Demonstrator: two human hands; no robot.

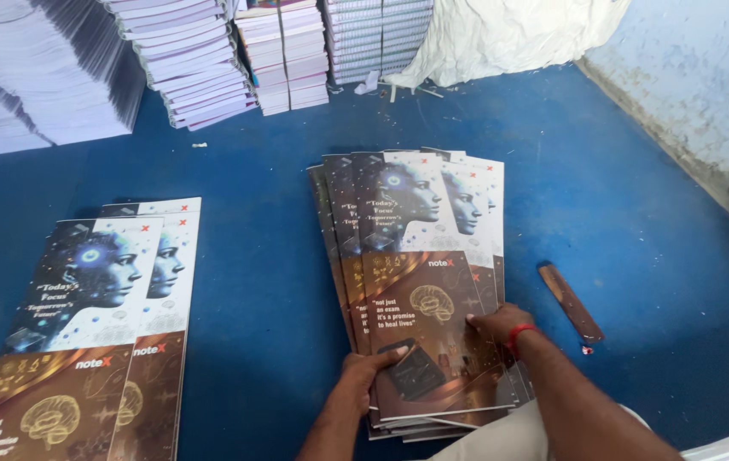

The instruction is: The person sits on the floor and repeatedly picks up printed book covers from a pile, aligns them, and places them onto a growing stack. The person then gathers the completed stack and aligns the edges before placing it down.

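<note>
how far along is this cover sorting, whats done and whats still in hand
Looks done: two printed cover sheets lie set aside on the blue floor, overlapping. In hand: the left hand and right hand both press on a fanned stack of covers, thumb on the top sheet. Left: that fan still holds several sheets, so most appears undone. Bound stacks sit behind, untouched.

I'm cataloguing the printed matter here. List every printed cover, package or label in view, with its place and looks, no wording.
Fanned pile of cover sheets: centre floor, under both hands; tall rectangles, pale top with blue head profile, brown bottom with gold brain drawing.
Second cover pile: lower left floor; same design, two sheets showing.
Notebook stacks: along the back; white page edges, no covers readable.
Left hand and right hand: fingers rest on the fanned pile's lower edge.
</note>
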